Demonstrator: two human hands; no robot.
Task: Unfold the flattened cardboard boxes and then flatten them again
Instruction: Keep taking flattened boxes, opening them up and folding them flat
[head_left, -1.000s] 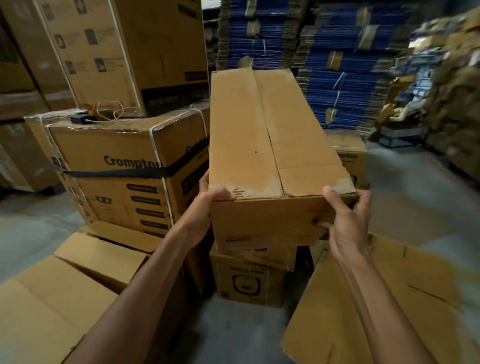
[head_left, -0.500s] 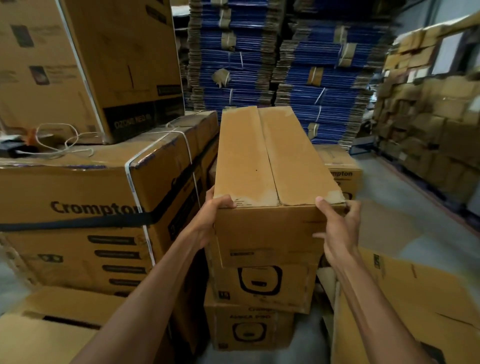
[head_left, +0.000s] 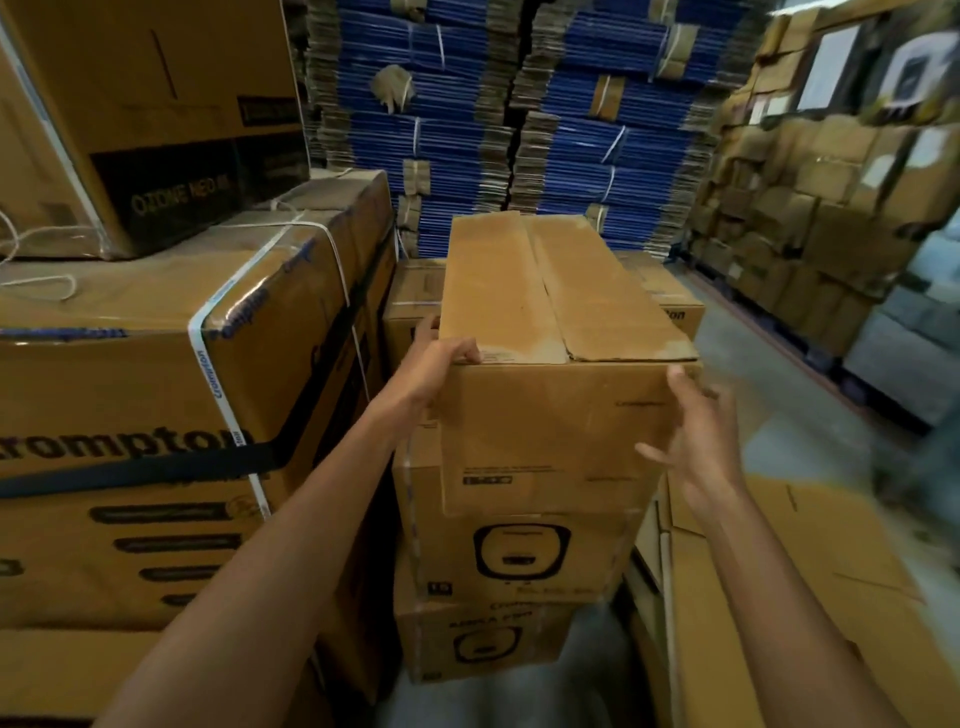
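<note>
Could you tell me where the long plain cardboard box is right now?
The long plain cardboard box sits centre-frame atop the stacked printed cartons, right of the strapped Crompton carton.

We see the long box (head_left: 561, 364) atop stacked printed boxes (head_left: 519, 561), strapped cartons (head_left: 171, 405) left, flattened cardboard (head_left: 779, 597) right, bundled flat stacks (head_left: 519, 119) behind, our hands at its near corners.

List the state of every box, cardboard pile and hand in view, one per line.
Long plain box: unfolded, top flaps closed, on the printed boxes.
Left hand: gripping the box's near left top corner.
Right hand: open, fingers spread at the box's right edge; contact unclear.
Strapped box: closed, banded.
Printed boxes: closed, stacked.
Flat cardboard: flattened, lower right.
Blue bundles: flattened, tied, stacked.
</note>
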